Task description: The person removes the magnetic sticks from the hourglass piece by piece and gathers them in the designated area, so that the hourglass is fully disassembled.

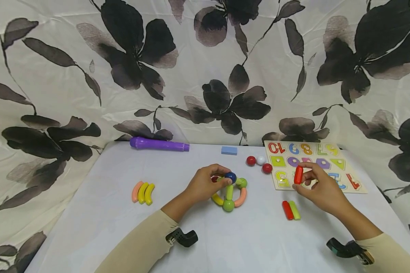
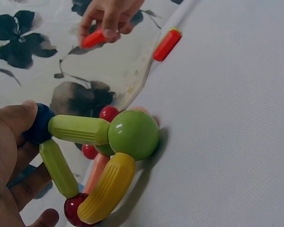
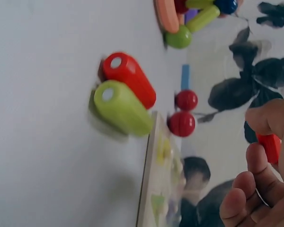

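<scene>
My left hand (image 1: 205, 184) pinches a dark blue ball (image 1: 230, 177) at the top of a small structure of balls and rods. Green rods (image 2: 80, 129) run from that ball to a green ball (image 2: 133, 135) and a dark red ball (image 2: 75, 210). A curved yellow rod (image 2: 109, 189) and a curved pink rod (image 1: 241, 197) form part of the base on the table. To the right, my right hand (image 1: 322, 187) holds a straight red rod (image 1: 298, 174) upright between thumb and fingers, above the number board. Below it lie another red rod (image 3: 130, 78) and a green rod (image 3: 123, 108), side by side.
The number board (image 1: 281, 184) lies at the right. Beside it are two red balls (image 1: 267, 168) and a white ball (image 1: 261, 160). A blue block (image 1: 229, 151) and purple microphone-shaped toy (image 1: 160, 145) lie at the back. Curved yellow and pink rods (image 1: 141, 192) sit left.
</scene>
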Motion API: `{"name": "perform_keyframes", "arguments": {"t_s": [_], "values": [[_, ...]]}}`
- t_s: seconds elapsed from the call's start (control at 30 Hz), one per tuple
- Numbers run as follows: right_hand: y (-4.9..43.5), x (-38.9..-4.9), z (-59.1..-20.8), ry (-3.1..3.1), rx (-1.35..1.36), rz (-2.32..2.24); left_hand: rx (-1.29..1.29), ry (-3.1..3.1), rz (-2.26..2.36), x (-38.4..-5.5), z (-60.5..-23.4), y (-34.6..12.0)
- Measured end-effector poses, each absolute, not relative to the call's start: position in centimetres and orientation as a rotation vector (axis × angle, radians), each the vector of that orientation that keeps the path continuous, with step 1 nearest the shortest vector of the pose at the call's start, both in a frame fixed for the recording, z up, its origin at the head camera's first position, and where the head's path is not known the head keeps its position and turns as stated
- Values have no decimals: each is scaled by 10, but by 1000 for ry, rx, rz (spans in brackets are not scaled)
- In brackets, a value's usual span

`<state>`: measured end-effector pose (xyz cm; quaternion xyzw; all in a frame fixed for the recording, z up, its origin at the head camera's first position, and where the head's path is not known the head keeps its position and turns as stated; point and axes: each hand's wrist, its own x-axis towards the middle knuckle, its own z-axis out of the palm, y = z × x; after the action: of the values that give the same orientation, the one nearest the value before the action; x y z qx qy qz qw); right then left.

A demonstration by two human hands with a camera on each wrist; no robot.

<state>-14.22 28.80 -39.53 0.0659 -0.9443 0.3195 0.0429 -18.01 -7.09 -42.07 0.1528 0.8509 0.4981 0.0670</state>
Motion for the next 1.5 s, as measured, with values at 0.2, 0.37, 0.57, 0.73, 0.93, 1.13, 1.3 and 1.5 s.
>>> {"name": "perform_keyframes", "arguments": {"t_s": [0.2, 0.37, 0.57, 0.73, 0.93, 1.13, 1.3, 1.5], "values": [[310, -133, -402, -2950, 220, 918, 452, 2567, 1493, -180, -421, -70], [323, -128, -409, -2998, 254, 875, 461, 2568, 1492, -180, -421, -70], [327, -126, -418, -3145, 312, 836, 457, 2577, 1485, -180, -421, -70], [328, -124, -424, -3268, 330, 832, 442, 2582, 1473, -181, -423, -70], [324, -123, -428, -3319, 393, 899, 430, 2574, 1483, -180, -422, -69], [320, -123, -430, -3328, 439, 925, 437, 2573, 1484, -180, -421, -70], [317, -122, -429, -3343, 435, 918, 442, 2571, 1488, -180, -421, -70], [315, -123, -427, -3362, 419, 912, 435, 2570, 1486, -180, -422, -70]]}}
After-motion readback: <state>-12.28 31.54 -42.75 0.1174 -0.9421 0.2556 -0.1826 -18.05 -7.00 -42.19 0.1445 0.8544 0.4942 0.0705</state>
